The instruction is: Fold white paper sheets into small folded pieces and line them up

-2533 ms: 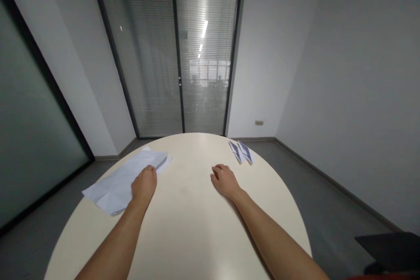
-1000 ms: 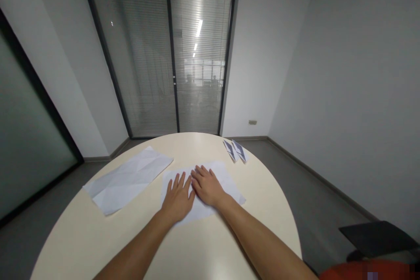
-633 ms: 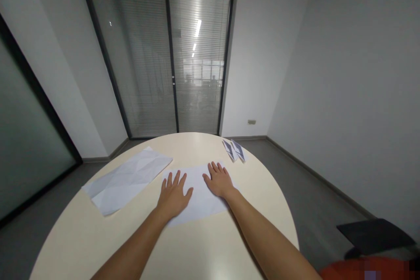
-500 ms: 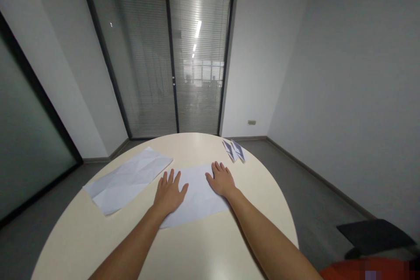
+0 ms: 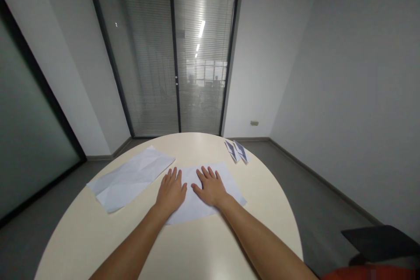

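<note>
A white sheet of paper (image 5: 234, 188) lies flat on the round cream table (image 5: 197, 245) in front of me. My left hand (image 5: 170, 190) rests palm down on its left part, fingers stretched out. My right hand (image 5: 210, 186) lies flat on the middle of the same sheet, fingers spread, close beside the left hand. Neither hand holds anything.
A stack of creased white paper (image 5: 131, 177) lies to the left on the table. Two small folded paper pieces (image 5: 238, 152) sit near the far right edge. A dark chair part (image 5: 380, 243) is at lower right. Glass doors with blinds (image 5: 173, 61) stand behind the table.
My left hand left the paper stack, and a sheet now lies in front of me. Both hands pressed flat on it, slid apart, then came back together near the middle.
</note>
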`<state>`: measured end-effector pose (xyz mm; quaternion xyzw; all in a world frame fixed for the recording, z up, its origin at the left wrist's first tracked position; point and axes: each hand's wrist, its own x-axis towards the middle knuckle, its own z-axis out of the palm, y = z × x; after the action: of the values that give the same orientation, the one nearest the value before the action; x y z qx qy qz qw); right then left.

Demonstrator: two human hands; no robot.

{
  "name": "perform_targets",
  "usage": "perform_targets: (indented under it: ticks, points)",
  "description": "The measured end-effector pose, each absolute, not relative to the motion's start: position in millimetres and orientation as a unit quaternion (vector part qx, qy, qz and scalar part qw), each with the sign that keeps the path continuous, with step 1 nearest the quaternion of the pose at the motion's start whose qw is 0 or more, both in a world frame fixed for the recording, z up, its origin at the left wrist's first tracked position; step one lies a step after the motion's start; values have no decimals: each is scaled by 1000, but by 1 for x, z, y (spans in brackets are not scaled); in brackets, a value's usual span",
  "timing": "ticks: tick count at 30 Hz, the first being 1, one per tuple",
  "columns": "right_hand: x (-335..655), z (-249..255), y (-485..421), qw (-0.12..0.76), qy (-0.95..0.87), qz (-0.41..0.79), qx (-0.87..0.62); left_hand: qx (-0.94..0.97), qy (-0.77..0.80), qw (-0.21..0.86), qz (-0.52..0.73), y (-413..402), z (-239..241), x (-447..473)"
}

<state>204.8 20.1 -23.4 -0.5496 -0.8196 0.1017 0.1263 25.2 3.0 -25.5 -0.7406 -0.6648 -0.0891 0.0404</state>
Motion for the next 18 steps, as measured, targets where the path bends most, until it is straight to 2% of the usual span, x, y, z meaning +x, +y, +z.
perform_targets:
  ticks: [5,14,18]
  points:
    - [207,-23,23,123,-820,103,-549,-783,-616,-15,-89,-2,-28,31]
    - [242,-27,54,116,-756,93,-638,-764,-640,-6,-79,-2,-36,25]
    - [248,-23,54,131,-732,51,-667,-762,-642,-6,-81,-2,-37,27]
